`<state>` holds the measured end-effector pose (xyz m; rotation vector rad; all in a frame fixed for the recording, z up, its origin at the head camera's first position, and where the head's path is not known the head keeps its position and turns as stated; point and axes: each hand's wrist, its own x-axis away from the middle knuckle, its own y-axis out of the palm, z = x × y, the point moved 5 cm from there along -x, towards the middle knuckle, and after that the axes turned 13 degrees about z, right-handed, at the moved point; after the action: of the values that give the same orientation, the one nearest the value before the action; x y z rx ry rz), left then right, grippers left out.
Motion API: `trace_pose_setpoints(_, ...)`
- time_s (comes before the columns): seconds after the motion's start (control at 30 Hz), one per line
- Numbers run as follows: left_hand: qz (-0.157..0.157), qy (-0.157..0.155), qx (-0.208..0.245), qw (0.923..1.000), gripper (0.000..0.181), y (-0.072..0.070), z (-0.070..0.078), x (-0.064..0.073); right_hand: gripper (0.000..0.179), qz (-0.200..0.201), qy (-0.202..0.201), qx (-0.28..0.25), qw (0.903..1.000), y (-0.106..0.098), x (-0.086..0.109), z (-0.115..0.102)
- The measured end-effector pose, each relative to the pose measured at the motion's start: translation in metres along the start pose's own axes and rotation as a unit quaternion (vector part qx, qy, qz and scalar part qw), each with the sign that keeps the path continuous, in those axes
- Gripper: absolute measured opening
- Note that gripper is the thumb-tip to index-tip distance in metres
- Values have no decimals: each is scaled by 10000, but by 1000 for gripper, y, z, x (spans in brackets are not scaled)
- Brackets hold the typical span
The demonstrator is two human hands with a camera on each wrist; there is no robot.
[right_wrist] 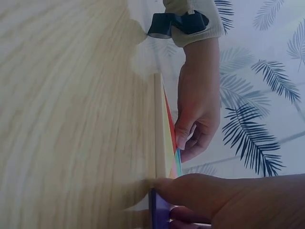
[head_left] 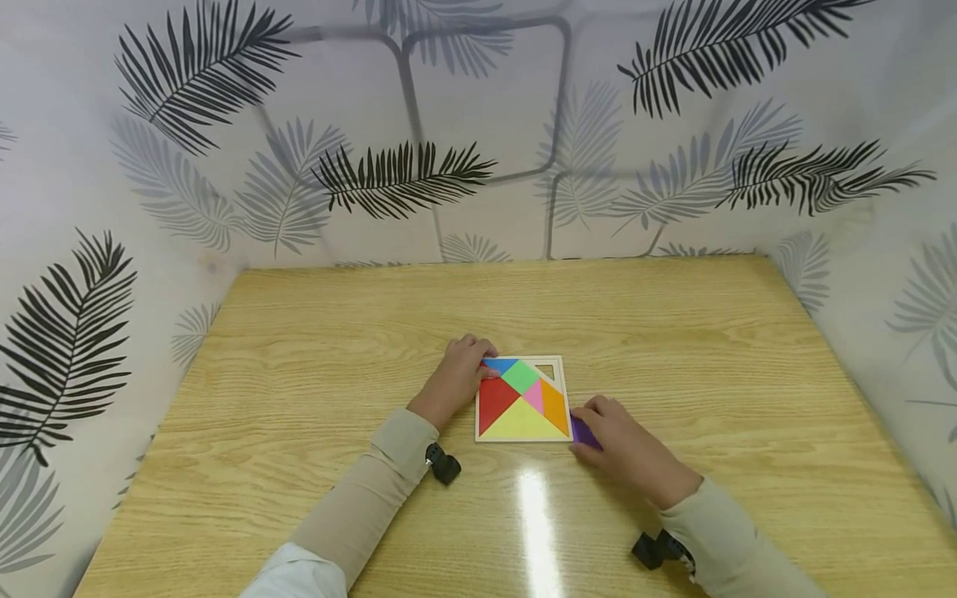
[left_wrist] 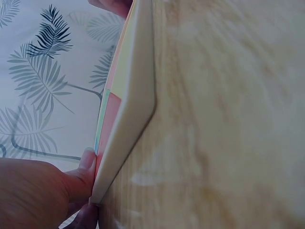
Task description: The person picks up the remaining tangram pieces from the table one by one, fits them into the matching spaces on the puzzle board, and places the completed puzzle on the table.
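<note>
A square tangram board [head_left: 523, 440] with a pale wooden frame lies on the table. Red, yellow, blue, green, pink and orange pieces fill most of it, and a small triangular gap [head_left: 549, 371] shows at its upper right. My left hand [head_left: 458, 375] grips the board's upper left corner, thumb over the top face. Beside the lower right edge, my right hand [head_left: 626, 444] pinches a purple tangram piece [head_left: 586, 433], partly covered by its fingers. In the right wrist view the purple piece [right_wrist: 160, 212] sits close against the board's corner; whether they touch, I cannot tell.
The wooden table [head_left: 336, 332] has a light grain and a bright reflection in front of the board. Behind it and at both sides hangs pale cloth [head_left: 486, 224] with leaf prints. Each wrist carries a small black camera [head_left: 446, 467].
</note>
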<state>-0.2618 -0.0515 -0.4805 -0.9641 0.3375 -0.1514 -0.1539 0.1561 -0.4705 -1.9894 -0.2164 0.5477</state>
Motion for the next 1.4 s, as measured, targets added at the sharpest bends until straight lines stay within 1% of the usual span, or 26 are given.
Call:
trace_pose_setpoints(0.07, 2, 7, 2, 10000, 24, 0, 0, 0, 46, 44, -157, 19, 9999, -1, 1, -3)
trace_pose_setpoints(0.17, 7, 22, -7, 10000, 24, 0, 0, 0, 43, 85, -275, 83, 9995, -2, 2, -6)
trace_pose_setpoints(0.3, 12, 36, -20, 10000, 24, 0, 0, 0, 40, 165, -302, 210, 9992, -3, 2, -8)
trace_pose_setpoints(0.47, -1, 35, -15, 10000, 25, 0, 0, 0, 40, 238, -406, 487, 9977, -6, 1, -10)
trace_pose_setpoints(0.57, 6, 22, -16, 10000, 25, -1, 1, -1, 39, 228, -415, 461, 9978, -8, 1, -11)
trace_pose_setpoints(0.77, -19, -6, -17, 10000, 24, 0, 0, -1, 35, 207, -269, 73, 9994, -14, 0, -11)
trace_pose_setpoints(0.9, -28, -8, -16, 10000, 24, 1, 0, 0, 32, 148, -117, -60, 9998, -16, 0, -9)
trace_pose_setpoints(1.1, -16, 4, -41, 10000, 24, 1, 0, 0, 25, 209, 99, -153, 9996, -20, 0, -5)
trace_pose_setpoints(1.23, -13, 4, -40, 10000, 24, 1, 0, 0, 23, 178, 224, -65, 9996, -23, 0, -4)
trace_pose_setpoints(1.4, -15, 8, -49, 10000, 25, 1, 0, 0, 16, 164, 143, 28, 9998, -24, 2, -3)
